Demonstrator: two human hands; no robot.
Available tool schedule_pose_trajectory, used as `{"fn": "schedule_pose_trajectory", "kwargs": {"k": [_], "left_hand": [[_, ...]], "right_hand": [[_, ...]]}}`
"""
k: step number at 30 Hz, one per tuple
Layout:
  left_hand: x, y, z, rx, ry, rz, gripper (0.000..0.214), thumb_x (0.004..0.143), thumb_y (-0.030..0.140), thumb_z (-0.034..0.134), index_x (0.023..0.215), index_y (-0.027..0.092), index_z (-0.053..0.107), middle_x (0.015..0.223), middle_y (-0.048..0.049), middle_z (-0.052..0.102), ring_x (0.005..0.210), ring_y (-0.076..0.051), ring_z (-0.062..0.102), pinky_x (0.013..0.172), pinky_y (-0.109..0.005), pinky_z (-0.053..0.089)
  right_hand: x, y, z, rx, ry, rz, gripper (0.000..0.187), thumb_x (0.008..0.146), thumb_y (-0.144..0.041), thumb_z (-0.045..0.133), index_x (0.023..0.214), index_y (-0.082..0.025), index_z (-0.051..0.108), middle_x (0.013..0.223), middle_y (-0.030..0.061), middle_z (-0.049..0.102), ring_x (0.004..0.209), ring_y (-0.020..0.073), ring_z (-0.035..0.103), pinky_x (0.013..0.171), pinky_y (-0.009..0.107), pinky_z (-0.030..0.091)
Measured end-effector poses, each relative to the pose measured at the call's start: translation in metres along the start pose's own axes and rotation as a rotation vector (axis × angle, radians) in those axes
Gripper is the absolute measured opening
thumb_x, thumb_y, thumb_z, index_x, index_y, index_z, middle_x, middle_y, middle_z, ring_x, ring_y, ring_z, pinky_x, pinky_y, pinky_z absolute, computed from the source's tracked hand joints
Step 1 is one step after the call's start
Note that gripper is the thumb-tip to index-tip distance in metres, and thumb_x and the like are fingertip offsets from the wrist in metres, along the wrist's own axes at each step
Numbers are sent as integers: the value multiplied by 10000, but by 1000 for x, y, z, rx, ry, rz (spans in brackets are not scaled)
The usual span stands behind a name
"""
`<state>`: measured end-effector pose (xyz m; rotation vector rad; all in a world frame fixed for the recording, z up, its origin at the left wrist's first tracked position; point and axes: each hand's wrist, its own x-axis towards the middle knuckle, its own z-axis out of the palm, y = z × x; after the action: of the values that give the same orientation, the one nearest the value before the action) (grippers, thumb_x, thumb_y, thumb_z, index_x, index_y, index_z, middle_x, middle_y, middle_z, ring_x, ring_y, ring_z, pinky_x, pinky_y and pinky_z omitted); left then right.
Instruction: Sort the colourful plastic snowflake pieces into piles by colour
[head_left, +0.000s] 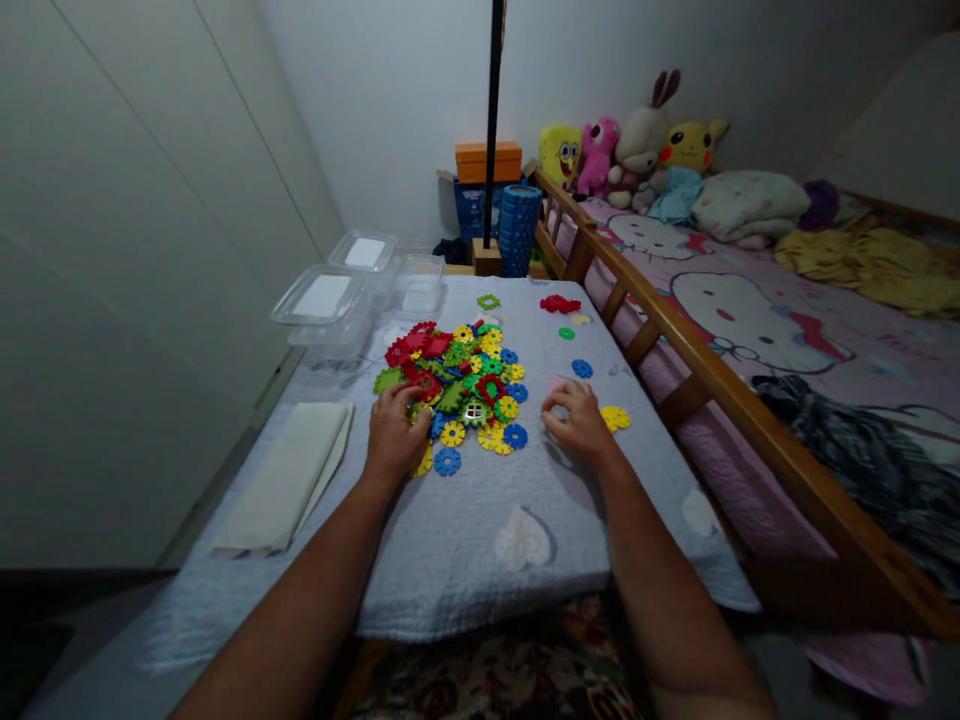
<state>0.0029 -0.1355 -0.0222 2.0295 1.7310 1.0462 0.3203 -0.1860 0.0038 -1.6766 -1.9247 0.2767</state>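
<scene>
A mound of red, green, yellow and blue plastic interlocking pieces (454,375) lies mid-table, mostly notched discs, with a window-shaped piece (474,412) at its front. At the mound's left front edge rests my left hand (397,430), its curved fingers apart over green and yellow pieces. My right hand (576,418) hovers over the cloth right of the mound, fingers loosely curled with a gap by the thumb; I see nothing in it. Just beyond its outer side lie yellow discs (615,418). Farther back are a blue disc (582,369), a green disc (566,333) and stacked red pieces (560,304).
Clear lidded plastic boxes (322,300) stand at the back left, and a folded cream cloth (285,480) lies in front of them. A lone green ring piece (488,301) sits behind the mound. The wooden bed rail (652,330) runs along the table's right side.
</scene>
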Motion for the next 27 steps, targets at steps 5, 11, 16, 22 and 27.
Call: {"fn": "schedule_pose_trajectory", "kwargs": {"k": [5,11,16,22,27], "left_hand": [[0,0,-1,1,7,7,312,828,328,588,1087,190,694,1255,-138,614,1251,-323,576,1133,-521,434],[0,-1,1,8,1,12,321,826,323,584,1097,189,692,1264,-142,609,1260,-331,571,1122,-528,439],[1,-2,2,16,-7,13,330,834,336,577,1110,194,689,1265,-141,610,1259,-332,570,1119,-529,440],[2,-2,3,18,1,26,341,834,334,574,1116,182,691,1269,-151,613,1252,-336,572,1119,-529,437],[2,-3,3,1,8,34,305,831,320,581,1092,205,687,1260,-128,617,1246,-324,575,1115,-527,443]], "right_hand": [[-3,-24,13,-5,-207,-69,173,814,-297,761,970,-227,732,1076,76,622,1059,263,497,936,396,372],[-2,-19,12,96,-242,-51,137,761,-217,771,839,-207,659,986,48,653,998,228,533,914,364,394],[7,-2,3,422,-202,121,108,761,-282,677,760,-204,603,731,-18,603,700,151,532,663,273,411],[35,40,-30,487,194,311,193,704,-382,678,738,-203,612,684,-6,604,665,161,551,646,288,432],[55,82,-44,291,381,472,154,670,-317,691,746,-204,617,716,28,642,699,199,600,662,315,467]]}}
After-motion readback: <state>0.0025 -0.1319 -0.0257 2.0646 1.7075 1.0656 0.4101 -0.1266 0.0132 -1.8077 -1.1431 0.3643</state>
